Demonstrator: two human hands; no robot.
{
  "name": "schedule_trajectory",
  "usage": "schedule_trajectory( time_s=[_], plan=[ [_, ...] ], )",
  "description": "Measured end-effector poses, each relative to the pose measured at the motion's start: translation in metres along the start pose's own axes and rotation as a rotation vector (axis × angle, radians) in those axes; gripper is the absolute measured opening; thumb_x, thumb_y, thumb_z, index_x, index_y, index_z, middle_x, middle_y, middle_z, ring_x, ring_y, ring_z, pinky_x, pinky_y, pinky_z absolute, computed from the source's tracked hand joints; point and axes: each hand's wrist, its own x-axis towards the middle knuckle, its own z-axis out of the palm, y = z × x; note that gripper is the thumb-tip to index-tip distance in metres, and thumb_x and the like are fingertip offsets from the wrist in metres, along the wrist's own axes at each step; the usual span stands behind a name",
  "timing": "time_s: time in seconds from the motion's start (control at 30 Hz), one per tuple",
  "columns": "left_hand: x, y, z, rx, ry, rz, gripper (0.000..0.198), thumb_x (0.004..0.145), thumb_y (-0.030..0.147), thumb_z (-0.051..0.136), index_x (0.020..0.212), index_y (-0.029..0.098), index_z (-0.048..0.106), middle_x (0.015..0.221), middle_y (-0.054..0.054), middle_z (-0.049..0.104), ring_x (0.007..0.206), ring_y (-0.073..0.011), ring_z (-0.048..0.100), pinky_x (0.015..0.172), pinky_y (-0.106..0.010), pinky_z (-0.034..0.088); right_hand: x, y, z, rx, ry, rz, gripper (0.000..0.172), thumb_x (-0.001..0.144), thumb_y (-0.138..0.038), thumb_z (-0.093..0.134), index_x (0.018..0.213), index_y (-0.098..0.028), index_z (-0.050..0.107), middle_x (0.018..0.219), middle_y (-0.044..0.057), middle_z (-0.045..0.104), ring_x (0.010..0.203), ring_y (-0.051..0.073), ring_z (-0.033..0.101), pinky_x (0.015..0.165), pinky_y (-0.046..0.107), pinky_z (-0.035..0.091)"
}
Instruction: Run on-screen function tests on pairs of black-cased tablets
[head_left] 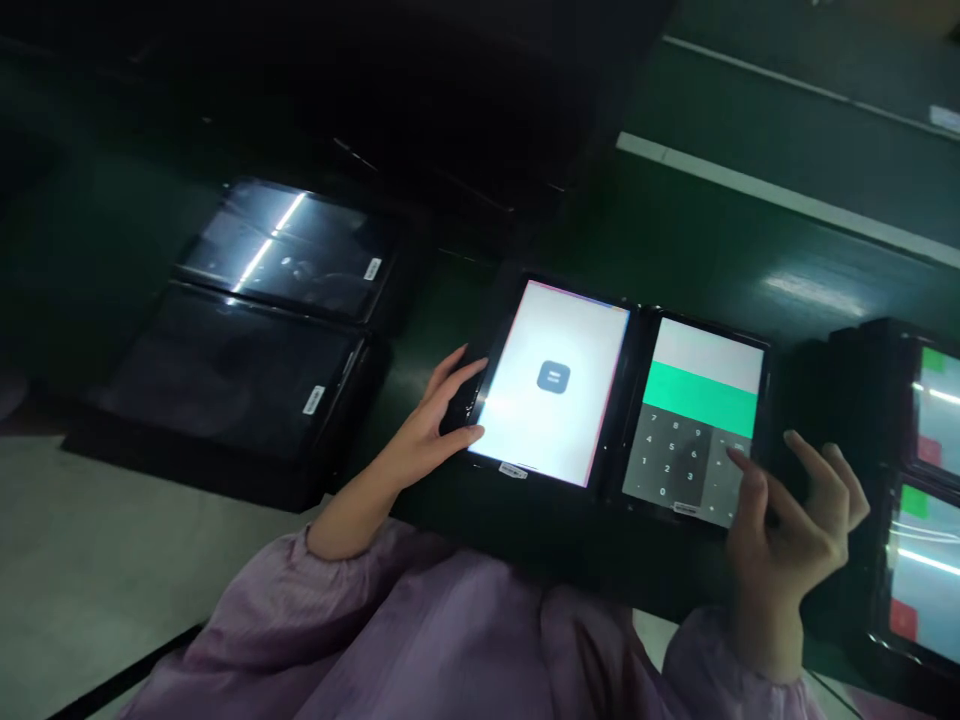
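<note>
Two lit tablets lie side by side on the dark green worktop. The left tablet (517, 420) has a white screen with a grey rounded icon in its middle. Along its left edge rests my left hand (424, 435), thumb on the lower left border and fingers spread. A calculator keypad under a green band fills the right tablet (667, 460). My right hand (799, 515) hovers over that tablet's lower right side, index finger pointing at the keys. Whether the fingertip touches the glass I cannot tell. Its other fingers are loosely bent and apart, holding nothing.
At left, dark tablets (247, 370) lie with their screens off, one reflecting a ceiling light. On the right edge, more tablets (930, 560) show green and red patches. A pale strip (787, 195) crosses the green surface beyond. Light floor (150, 560) shows at lower left.
</note>
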Motion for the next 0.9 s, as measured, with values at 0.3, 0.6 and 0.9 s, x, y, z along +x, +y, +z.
schedule_trajectory(
  time_s=[0.3,0.6,0.9],
  plan=[
    [0.010,0.002,0.002,-0.153,0.119,-0.052,0.067,0.088,0.058,0.077,0.151,0.039,0.061,0.177,-0.003,0.030,0.165,-0.0426,0.023,0.130,-0.068,0.028,0.023,0.021,0.023,-0.030,-0.131,0.081,0.031,0.106,-0.035,0.059,0.103,-0.020,0.086,0.149,0.016,0.062,0.151,0.045,0.042,0.111,0.068,0.044],
    [0.034,0.012,0.009,-0.425,0.372,-0.024,0.048,0.079,0.043,0.083,0.124,0.026,0.077,0.157,-0.008,0.060,0.161,-0.0360,0.037,0.134,-0.058,0.026,0.021,0.027,0.024,-0.036,-0.095,0.149,0.030,0.105,-0.033,0.061,0.101,-0.018,0.086,0.148,0.016,0.063,0.152,0.047,0.040,0.116,0.072,0.040],
    [0.032,0.018,0.012,-0.420,0.419,-0.051,0.044,0.078,0.042,0.084,0.118,0.024,0.079,0.155,-0.009,0.062,0.159,-0.0358,0.040,0.134,-0.057,0.026,0.020,0.034,0.022,-0.033,-0.072,0.149,0.027,0.104,-0.033,0.063,0.101,-0.020,0.086,0.145,0.014,0.066,0.150,0.048,0.043,0.113,0.069,0.043]
  ],
)
